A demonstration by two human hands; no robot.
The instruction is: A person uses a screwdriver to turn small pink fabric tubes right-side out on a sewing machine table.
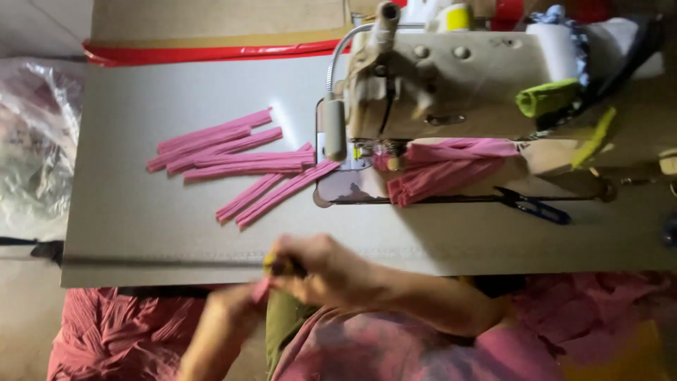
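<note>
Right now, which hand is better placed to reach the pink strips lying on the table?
Probably the left hand: the strips lie on its side, left of the sewing machine. The right hand grips a small yellow thing.

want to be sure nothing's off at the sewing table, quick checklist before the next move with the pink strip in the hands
1. Grip on the strip: the right hand and left hand meet on a small pink strip at the table's near edge. Ok, though blurred.
2. Yellow-handled tool in the right hand: its kind and blade are not clear. Cannot tell.
3. Hands away from the needle area: ok.
4. Finished pink strips lie loose on the table, left of the sewing machine: ok.
5. Bundle of pink strips sits beside the needle area; touching it or not: cannot tell.
6. Thread snips lie flat on the table to the right, away from the hands: ok.
</note>
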